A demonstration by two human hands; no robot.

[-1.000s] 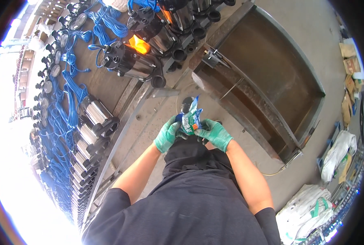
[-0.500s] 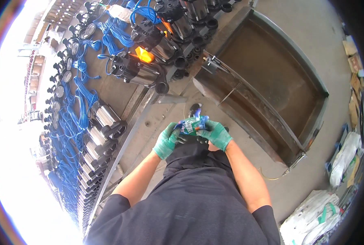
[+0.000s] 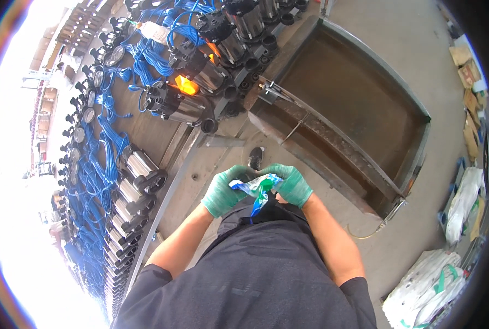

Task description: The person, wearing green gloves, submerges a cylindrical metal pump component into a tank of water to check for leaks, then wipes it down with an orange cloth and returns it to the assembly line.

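A crumpled plastic packet (image 3: pixel 262 186), blue, green and white, is held in front of my waist. My left hand (image 3: pixel 222 189), in a green glove with dark fingertips, grips its left side. On its other side my right hand (image 3: pixel 289 185), gloved alike, pinches the packet with fingers curled over it. Part of the packet hangs down between the hands in a twisted green and blue tail. The fingertips are partly hidden behind the wrapper, and its contents do not show.
A low steel tank (image 3: pixel 359 93) of brown water stands ahead on the right. Submersible pumps (image 3: pixel 181 104) with coiled blue cables (image 3: pixel 107 156) line a bench on the left; an orange piece (image 3: pixel 187 85) lies among them. White sacks (image 3: pixel 422 285) lie at lower right. My shoe (image 3: pixel 256 157) shows beyond my hands.
The packet has been turned and crumpled, and a tail of it now hangs toward me. Both hands have rolled inward around it. The view has shifted slightly.
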